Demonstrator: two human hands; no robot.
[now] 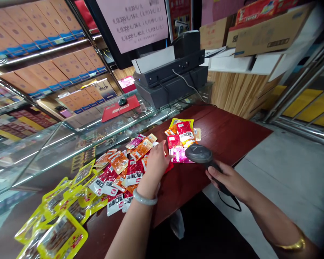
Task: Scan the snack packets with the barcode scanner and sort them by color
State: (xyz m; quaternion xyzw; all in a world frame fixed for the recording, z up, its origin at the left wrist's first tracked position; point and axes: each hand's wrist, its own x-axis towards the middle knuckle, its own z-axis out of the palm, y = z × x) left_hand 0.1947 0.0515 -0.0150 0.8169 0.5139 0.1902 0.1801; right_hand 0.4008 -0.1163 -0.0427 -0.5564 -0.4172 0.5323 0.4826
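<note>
My right hand (224, 176) grips the handle of a black handheld barcode scanner (199, 154). The scanner's head hangs over a pink snack packet (179, 155), covering its right end. My left hand (158, 160), with a pale bangle at the wrist, has its thumb and fingers around a red snack packet (168, 167) that is mostly hidden. Left of this hand lies a loose heap of orange snack packets (119, 162) and red-and-white snack packets (134, 172). Beyond the scanner is a smaller pile with a red packet (184, 127) on top.
Yellow-edged snack packets (63, 233) spread over the near left of the dark red tabletop (226, 126). A glass counter (78, 131) runs behind, bearing a mouse (122, 101) on a red mat and a dark cash-register unit (172, 82). Cardboard boxes (270, 34) stand at back right.
</note>
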